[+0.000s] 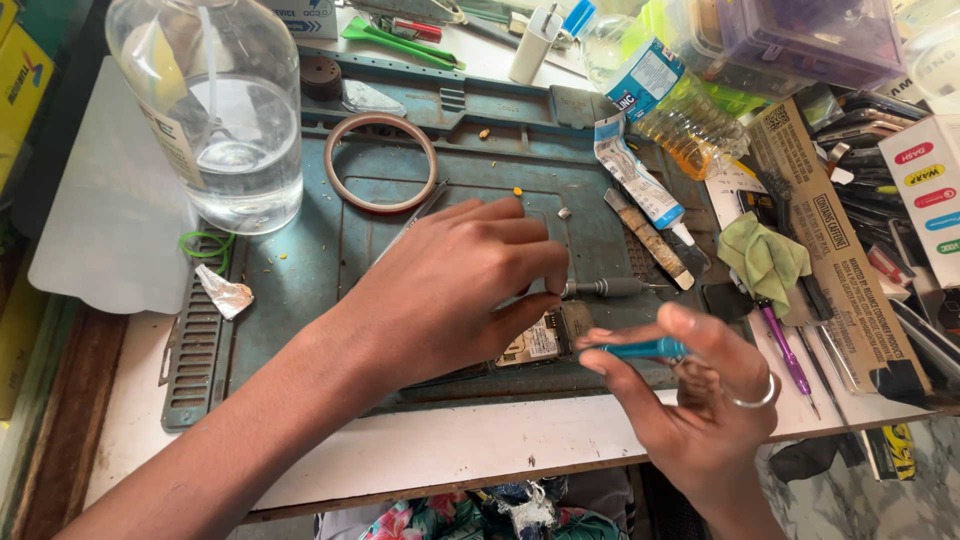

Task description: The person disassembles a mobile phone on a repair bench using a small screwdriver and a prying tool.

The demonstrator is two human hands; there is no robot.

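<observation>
Teal plastic screwdriver (640, 349) sits pinched in the right hand (690, 400); beside it, the left hand (450, 290) presses flat, fingers unclosed, on a small circuit board (545, 337)

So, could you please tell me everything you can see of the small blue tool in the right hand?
The blue tool is a slim, glossy rod that looks like a plastic or metal handle. It lies nearly level, pinched between thumb and fingertips of the right hand, over the front edge of the teal work mat. Its left end points toward the opened device under the left hand; its tip is hidden.

Left hand (455, 285) flat, palm down; right hand (690, 395) pinching.
</observation>
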